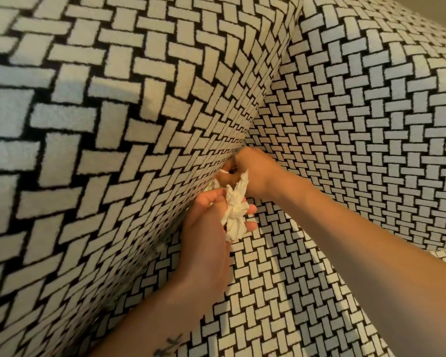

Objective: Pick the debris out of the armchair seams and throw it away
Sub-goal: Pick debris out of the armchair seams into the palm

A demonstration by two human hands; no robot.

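Note:
The armchair [93,140] is covered in black-and-white basket-weave fabric and fills the view. My left hand [206,233] grips a bunch of crumpled white tissue paper [236,212] just above the seat, beside the seam where the left arm meets the seat. My right hand [252,171] is at the inner corner of that seam, fingers curled and pinching a small white scrap [223,172] that pokes out of the gap. The tips of its fingers are hidden in the seam.
The left armrest [62,228] bulges close on the left. The backrest [371,112] rises on the right and the seat cushion [281,292] lies below the hands. A plain wall [438,11] shows at the top right corner.

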